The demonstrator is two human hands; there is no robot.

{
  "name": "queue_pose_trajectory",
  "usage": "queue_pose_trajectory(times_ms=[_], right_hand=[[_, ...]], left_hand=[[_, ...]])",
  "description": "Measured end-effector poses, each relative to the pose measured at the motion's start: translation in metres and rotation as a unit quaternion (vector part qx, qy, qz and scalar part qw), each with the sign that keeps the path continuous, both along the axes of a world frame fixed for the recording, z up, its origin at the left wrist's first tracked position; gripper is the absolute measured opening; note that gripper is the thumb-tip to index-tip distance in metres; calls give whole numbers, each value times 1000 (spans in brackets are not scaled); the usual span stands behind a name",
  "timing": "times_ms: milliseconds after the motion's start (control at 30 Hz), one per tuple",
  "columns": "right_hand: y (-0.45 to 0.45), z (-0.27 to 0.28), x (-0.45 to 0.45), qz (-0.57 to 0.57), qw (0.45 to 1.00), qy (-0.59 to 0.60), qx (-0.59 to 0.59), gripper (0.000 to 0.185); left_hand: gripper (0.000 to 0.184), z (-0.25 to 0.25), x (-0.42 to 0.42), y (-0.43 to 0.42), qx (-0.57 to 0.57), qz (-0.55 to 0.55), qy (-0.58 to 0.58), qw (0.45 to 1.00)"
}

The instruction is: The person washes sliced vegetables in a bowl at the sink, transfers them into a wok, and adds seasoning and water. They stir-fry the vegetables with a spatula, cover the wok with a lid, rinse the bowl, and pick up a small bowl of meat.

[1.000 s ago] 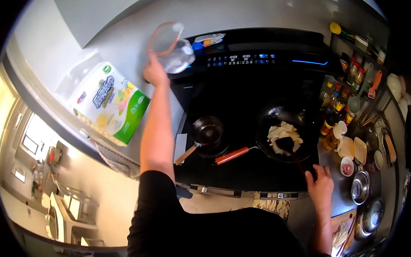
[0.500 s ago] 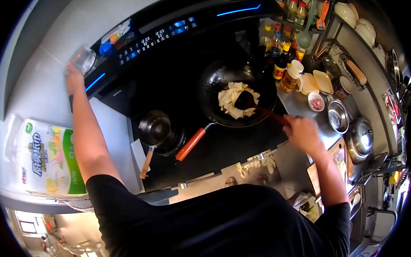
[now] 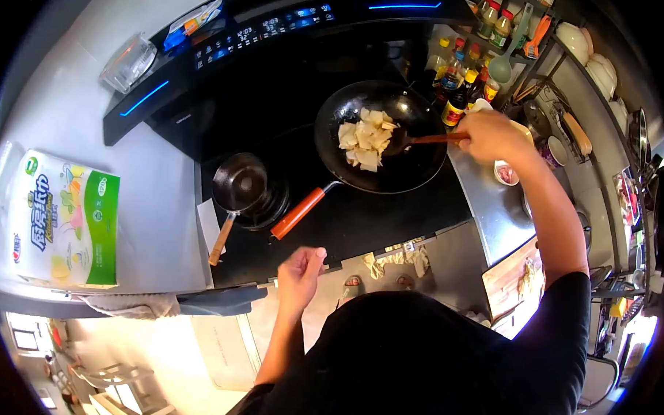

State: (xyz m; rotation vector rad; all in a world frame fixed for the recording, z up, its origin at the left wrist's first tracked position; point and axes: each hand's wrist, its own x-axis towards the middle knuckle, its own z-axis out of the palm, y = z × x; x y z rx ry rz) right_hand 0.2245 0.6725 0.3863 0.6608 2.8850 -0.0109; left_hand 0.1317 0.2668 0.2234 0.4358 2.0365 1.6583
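My right hand [image 3: 492, 136] is wrapped round the reddish-brown handle of a spatula [image 3: 429, 138], whose dark head lies in the black wok [image 3: 414, 166]. Pale sliced food [image 3: 366, 138] is heaped on the wok's left side, touching the spatula head. My left hand [image 3: 301, 276] is near the stove's front edge, below the wok's orange-red handle [image 3: 298, 215]. Its fingers are curled together with nothing visible in them. A small dark pan [image 3: 240, 184] with a wooden handle sits left of the wok.
A clear container [image 3: 128, 63] stands at the back left, beside the control panel [image 3: 265, 33]. A paper towel pack [image 3: 68, 220] lies on the left counter. Bottles [image 3: 456, 102] crowd the wok's right side. A small bowl [image 3: 506, 173] and a cutting board [image 3: 511, 281] are at the right.
My left hand has let go of the clear container and come back to the stove's front edge. My right hand has moved up, and the spatula and sliced food have shifted in the wok.
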Motion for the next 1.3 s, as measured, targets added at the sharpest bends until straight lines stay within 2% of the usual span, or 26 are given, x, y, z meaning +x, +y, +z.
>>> queue_pose_trajectory(times_ms=[67,133,233,333,400,467,533,567,667,800,900,1000,1033,1100,1233,1300], right_hand=[[5,14,2,45,996,60,39,18],[3,-1,-5,76,989,88,92,20],[-24,-41,-17,90,970,137,178,25],[-45,-80,4,121,972,106,174,30],[-49,-76,34,136,966,126,178,32],[-62,-62,55,129,969,118,176,34],[-78,-44,67,96,977,85,172,36],[-77,-60,66,127,969,102,186,39],[-69,-89,48,93,971,129,178,39],[-57,-87,33,36,976,151,151,43],[-58,-112,25,65,972,163,156,46],[-60,-103,57,59,978,122,156,49],[-74,-75,68,1,991,94,100,51],[-81,-61,93,15,985,134,111,50],[-98,-67,92,0,980,148,129,46],[-92,-87,78,-9,981,140,132,47]], left_hand=[[28,-45,7,-11,42,51,-57,996],[34,-67,8,-15,67,106,-102,987],[52,-79,-10,-19,86,175,-133,972],[52,-63,-27,-13,96,202,-107,969],[40,-64,-36,-10,131,190,-82,970],[32,-50,-38,-2,115,188,-54,974],[33,-51,-40,0,127,199,-61,970],[33,-52,-42,1,133,204,-64,968],[33,-56,-48,-1,166,217,-78,959],[32,-52,-49,-1,165,214,-95,958],[30,-57,-50,1,171,216,-103,956],[29,-61,-52,0,184,209,-106,955],[28,-60,-52,0,183,205,-104,956],[28,-60,-54,-4,179,195,-109,958],[31,-61,-62,-12,171,169,-124,963],[31,-61,-63,-16,163,154,-124,967]])
